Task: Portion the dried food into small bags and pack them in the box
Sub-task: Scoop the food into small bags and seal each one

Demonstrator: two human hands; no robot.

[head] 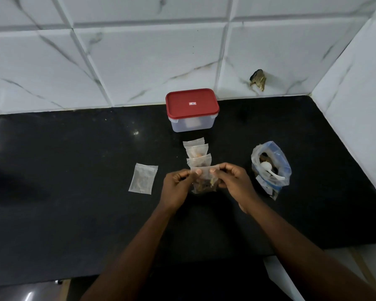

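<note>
Surface: black stone countertop (74, 192), faintly speckled, with glare patches far to the left of the hands. Behind it is a wall of white tiles (139, 61) veined in grey. A second tiled wall (356, 94) meets it in a corner beyond and to the right of the right hand. One back-wall tile has a broken patch (258, 79), dark and brownish, up and to the right of the hands.

Left hand (176, 187) and right hand (232, 181): both raised at centre. Each pinches a top corner of one small clear bag (204, 181) between thumb and curled fingers. The bag hangs between the two hands, with brown dried pieces in its lower half.

Just beyond the hands: a short row of filled small bags (197, 154), overlapping, lying on the countertop.
Further beyond: clear box (182, 124) near the back wall, its red lid (178, 105) on.
Left of the left hand, apart from it: one flat bag (143, 178) on the countertop; contents cannot be told.
Right of the right hand: a large open plastic bag (278, 170) with blue print, holding dried food (264, 157) and a white spoon (269, 169).

Writing: a small red-and-white sticker (192, 103) at the lid's centre, too small to read. White patches low on the large bag, also unreadable.
</note>
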